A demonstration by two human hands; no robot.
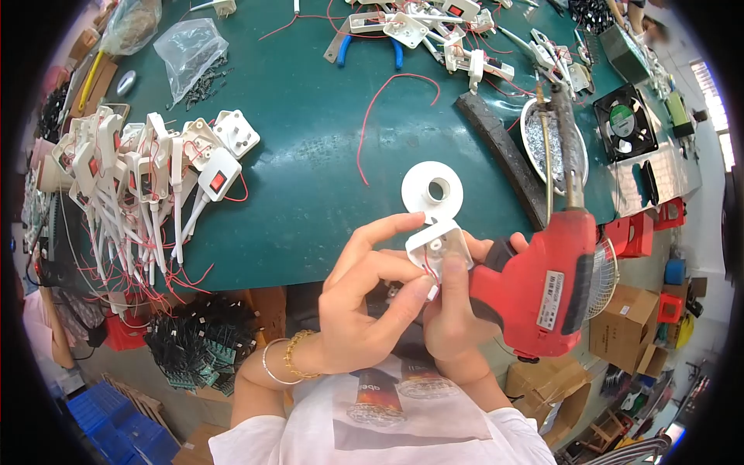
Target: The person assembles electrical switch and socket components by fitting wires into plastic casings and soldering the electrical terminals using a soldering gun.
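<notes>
My left hand [368,294] pinches a red wire at the near edge of a small white plastic housing [439,246], its index finger reaching over the housing's top. My right hand [457,310] grips that housing with the thumb on its inside, and also has hold of the red soldering gun [542,287], whose metal tip points up and away. Just beyond the housing, a white round spool [432,192] rests on the green table [302,194]. A loose red wire [366,128] curves across the table further back.
White switch housings with red wires [147,170] are piled at the left, with more at the back. A dark bar [502,159] and an oval dish [570,147] lie right of the spool, near a black fan [624,124]. Blue-handled pliers [370,39] lie at the back.
</notes>
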